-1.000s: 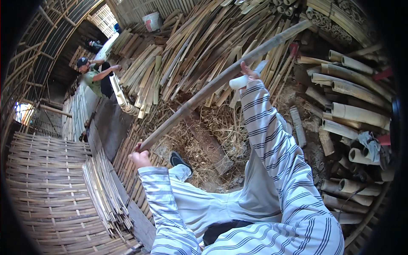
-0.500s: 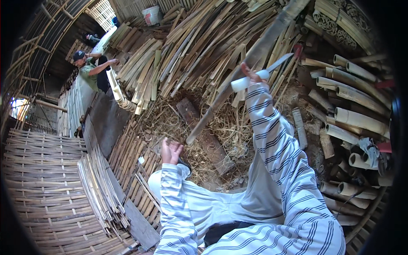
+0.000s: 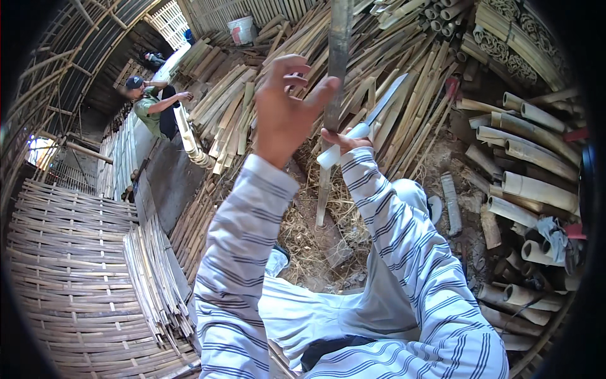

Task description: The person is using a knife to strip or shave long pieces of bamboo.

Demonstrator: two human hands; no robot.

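Observation:
A long, dark-weathered bamboo slat stands nearly upright before me, its lower end down by a wooden block among the shavings. My right hand is closed around a knife with a white handle, its blade pointing up and to the right. The same hand's fingers press against the slat, which runs behind the handle. My left hand is raised just left of the slat, fingers spread and curved, thumb close to the slat; whether it touches cannot be told.
Split bamboo strips lie heaped ahead. Cut bamboo tubes are stacked at the right. Curly shavings cover the ground near my feet. A woven bamboo panel lies at the left. Another person sits at far left, near a white bucket.
The slat has swung from a slant to nearly upright. My left hand has risen from low down to beside it. My right hand, with the knife, has moved left and slightly down.

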